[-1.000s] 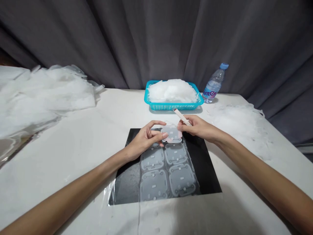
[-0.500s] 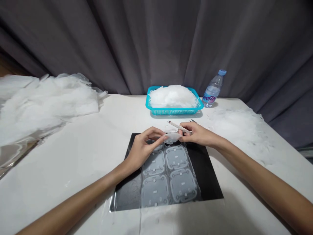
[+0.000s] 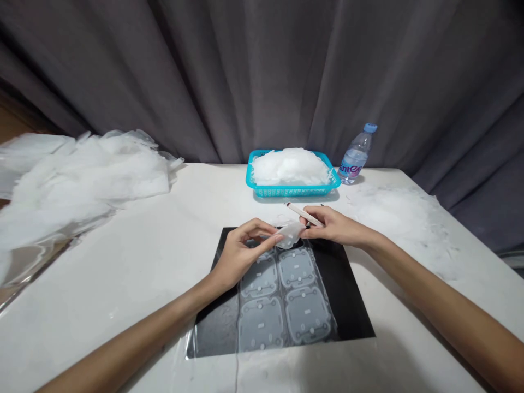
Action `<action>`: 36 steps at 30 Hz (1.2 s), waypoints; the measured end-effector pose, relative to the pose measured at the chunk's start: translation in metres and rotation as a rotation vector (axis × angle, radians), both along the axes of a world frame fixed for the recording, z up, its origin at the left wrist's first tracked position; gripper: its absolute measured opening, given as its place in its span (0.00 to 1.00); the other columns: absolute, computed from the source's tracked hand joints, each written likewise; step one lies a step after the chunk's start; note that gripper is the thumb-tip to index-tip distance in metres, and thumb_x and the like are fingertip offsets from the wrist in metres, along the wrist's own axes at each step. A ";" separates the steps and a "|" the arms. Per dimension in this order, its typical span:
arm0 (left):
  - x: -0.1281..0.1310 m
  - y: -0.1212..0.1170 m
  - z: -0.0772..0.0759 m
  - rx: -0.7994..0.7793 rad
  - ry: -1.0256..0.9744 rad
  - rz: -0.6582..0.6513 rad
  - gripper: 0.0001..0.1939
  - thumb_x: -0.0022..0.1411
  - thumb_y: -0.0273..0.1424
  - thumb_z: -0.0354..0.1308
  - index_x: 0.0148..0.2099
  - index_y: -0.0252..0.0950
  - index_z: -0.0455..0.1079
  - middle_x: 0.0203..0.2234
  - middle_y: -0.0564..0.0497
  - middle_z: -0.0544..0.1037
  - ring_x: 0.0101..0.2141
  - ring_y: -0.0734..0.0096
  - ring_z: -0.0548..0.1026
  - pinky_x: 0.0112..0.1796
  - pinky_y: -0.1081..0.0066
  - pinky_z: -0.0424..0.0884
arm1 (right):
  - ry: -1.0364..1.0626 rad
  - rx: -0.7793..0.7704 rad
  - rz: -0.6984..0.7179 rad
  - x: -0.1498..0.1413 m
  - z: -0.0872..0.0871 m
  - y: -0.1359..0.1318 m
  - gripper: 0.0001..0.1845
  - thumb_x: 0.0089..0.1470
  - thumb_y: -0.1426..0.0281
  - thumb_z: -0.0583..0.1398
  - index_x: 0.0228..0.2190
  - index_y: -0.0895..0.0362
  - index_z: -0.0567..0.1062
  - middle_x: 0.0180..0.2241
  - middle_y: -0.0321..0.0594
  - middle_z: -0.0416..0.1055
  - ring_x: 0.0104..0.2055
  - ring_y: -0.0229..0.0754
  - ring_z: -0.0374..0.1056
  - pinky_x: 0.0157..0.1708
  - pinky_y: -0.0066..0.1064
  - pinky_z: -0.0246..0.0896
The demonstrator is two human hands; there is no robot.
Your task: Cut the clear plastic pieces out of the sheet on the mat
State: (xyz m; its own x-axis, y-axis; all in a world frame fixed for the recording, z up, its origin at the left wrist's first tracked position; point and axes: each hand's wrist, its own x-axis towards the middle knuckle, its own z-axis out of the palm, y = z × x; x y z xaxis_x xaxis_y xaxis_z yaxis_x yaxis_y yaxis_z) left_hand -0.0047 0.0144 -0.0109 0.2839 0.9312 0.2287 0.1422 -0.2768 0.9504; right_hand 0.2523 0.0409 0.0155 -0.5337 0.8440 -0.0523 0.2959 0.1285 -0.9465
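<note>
My left hand (image 3: 248,248) pinches a small translucent white piece (image 3: 290,234) between thumb and fingers. My right hand (image 3: 327,225) is closed around a slim pale stick-like tool (image 3: 305,214) with a dark end pointing up and left. The right fingertips also meet the right edge of the white piece. Below both hands a clear sheet with rounded-square pieces (image 3: 308,308) lies on a black mat (image 3: 350,295). These pieces carry small holes and slots. My left hand covers part of the upper-left ones.
A turquoise basket (image 3: 295,191) heaped with white pieces stands at the back. Right of it is a water bottle (image 3: 354,158). A large pile of translucent sheets (image 3: 90,180) lies at left, and loose translucent scraps (image 3: 403,224) lie at right on the white table (image 3: 135,262).
The white piece has tilted and been turned between my fingers, showing more of its face. The tool in my right hand has shifted slightly. The whole view has dropped a little.
</note>
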 end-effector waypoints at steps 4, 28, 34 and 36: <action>-0.002 0.004 -0.001 -0.102 -0.121 -0.017 0.15 0.64 0.41 0.70 0.41 0.36 0.74 0.30 0.51 0.84 0.31 0.70 0.81 0.33 0.74 0.72 | 0.138 0.082 -0.127 0.003 0.003 0.006 0.16 0.54 0.60 0.70 0.36 0.56 0.73 0.32 0.32 0.68 0.34 0.38 0.62 0.36 0.30 0.56; -0.006 -0.010 0.032 0.552 0.258 0.065 0.12 0.73 0.30 0.61 0.34 0.36 0.68 0.29 0.56 0.68 0.30 0.74 0.70 0.33 0.73 0.66 | 0.297 0.236 -0.092 -0.034 0.011 -0.020 0.19 0.60 0.59 0.69 0.49 0.52 0.76 0.43 0.36 0.71 0.30 0.35 0.50 0.29 0.29 0.49; -0.002 -0.012 0.028 0.843 0.381 0.038 0.04 0.72 0.25 0.61 0.41 0.36 0.71 0.32 0.54 0.72 0.30 0.75 0.74 0.32 0.75 0.68 | 0.246 0.478 -0.052 -0.038 0.026 -0.027 0.03 0.64 0.69 0.66 0.38 0.52 0.83 0.37 0.37 0.77 0.43 0.42 0.66 0.44 0.34 0.59; 0.000 -0.013 0.027 0.874 0.414 0.066 0.05 0.72 0.26 0.61 0.40 0.36 0.71 0.31 0.53 0.72 0.30 0.75 0.74 0.31 0.74 0.68 | 0.217 0.467 -0.042 -0.035 0.027 -0.028 0.03 0.65 0.69 0.66 0.40 0.52 0.82 0.39 0.37 0.77 0.44 0.41 0.67 0.43 0.33 0.60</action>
